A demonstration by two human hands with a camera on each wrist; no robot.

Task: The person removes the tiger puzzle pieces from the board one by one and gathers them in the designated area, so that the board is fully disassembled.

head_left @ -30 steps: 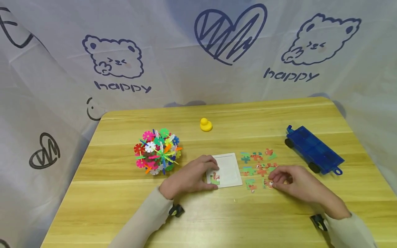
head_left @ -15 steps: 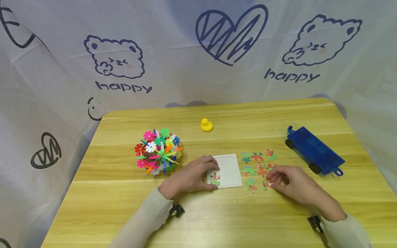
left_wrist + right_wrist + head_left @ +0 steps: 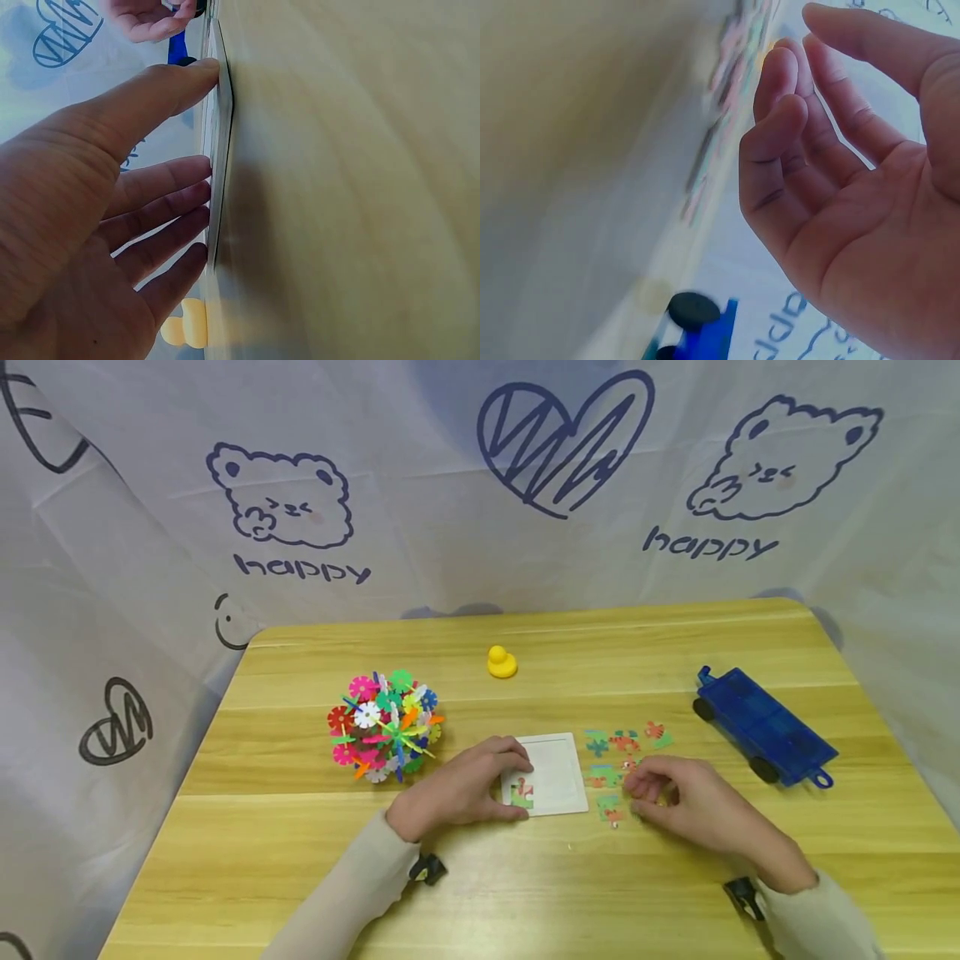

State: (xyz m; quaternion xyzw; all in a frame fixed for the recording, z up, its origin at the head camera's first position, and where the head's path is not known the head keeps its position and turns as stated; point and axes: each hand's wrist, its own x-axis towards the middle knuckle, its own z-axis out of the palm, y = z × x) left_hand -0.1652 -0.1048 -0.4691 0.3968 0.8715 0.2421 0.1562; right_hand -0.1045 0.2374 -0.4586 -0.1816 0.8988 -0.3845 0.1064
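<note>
In the head view my left hand (image 3: 465, 785) rests at the left side of a white puzzle tray (image 3: 558, 772). The left wrist view shows its thumb and fairly straight fingertips touching the tray (image 3: 224, 127). One jigsaw piece (image 3: 522, 793) lies in the tray's lower left corner. Several loose jigsaw pieces (image 3: 603, 775) are laid out in rows to the right. Over the right end of those rows hovers my right hand (image 3: 697, 797), covering some pieces. In the right wrist view its thumb and loosely bent fingers are apart, and nothing shows between them.
A ball of colourful flower-shaped plastic discs (image 3: 386, 727) stands to the left. A yellow rubber duck (image 3: 502, 662) sits behind the tray. On the right is a blue toy trailer (image 3: 765, 727) with black wheels. A printed white cloth (image 3: 450, 527) hangs behind the table.
My right hand has moved left over the loose pieces, covering more of the right-hand ones. My left hand stays at the tray. The whole head view has shifted slightly.
</note>
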